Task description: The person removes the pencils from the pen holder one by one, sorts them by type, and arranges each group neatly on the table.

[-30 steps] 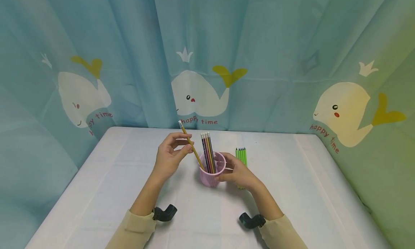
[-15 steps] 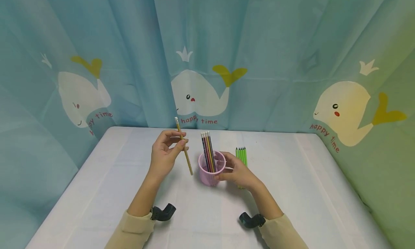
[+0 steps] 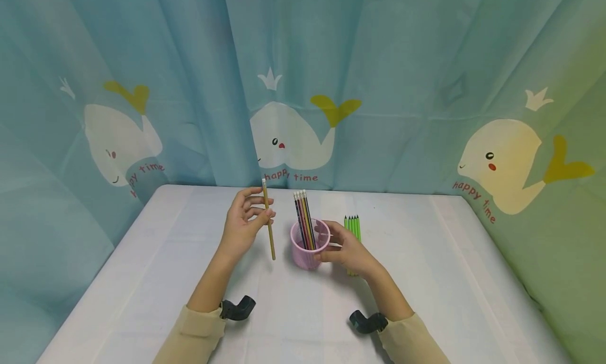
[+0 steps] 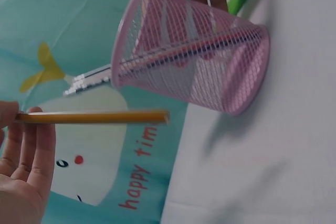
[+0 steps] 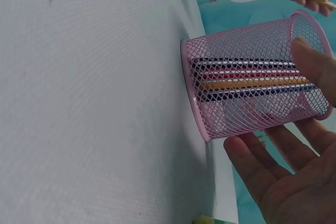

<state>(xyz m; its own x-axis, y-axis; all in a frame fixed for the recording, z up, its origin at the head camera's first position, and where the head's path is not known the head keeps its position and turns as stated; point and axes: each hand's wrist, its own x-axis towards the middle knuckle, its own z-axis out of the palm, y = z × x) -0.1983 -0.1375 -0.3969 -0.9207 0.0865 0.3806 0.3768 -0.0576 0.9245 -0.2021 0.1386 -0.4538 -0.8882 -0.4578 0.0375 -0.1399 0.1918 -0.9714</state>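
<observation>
My left hand (image 3: 240, 226) pinches a yellow pencil (image 3: 271, 240) between thumb and fingers. The pencil stands nearly upright, its white eraser end up, to the left of a pink mesh pencil cup (image 3: 303, 258) and apart from it. Around the cup's right side, my right hand (image 3: 347, 252) grips with thumb and fingers. Several striped pencils (image 3: 303, 216) lean together inside the cup, eraser ends up. Through the mesh in the right wrist view, dark, red and yellow pencils (image 5: 247, 83) show side by side.
Several green pencils (image 3: 352, 225) lie in a row on the white tablecloth (image 3: 426, 280), partly hidden behind my right hand. A blue curtain (image 3: 402, 90) with printed whales hangs behind the table. Dark wrist-worn cameras (image 3: 238, 308) sit at both sleeves.
The yellow pencil came out of the cup and moved left with my left hand, then turned more upright. My right hand kept its grip; the cup shifted only slightly.
</observation>
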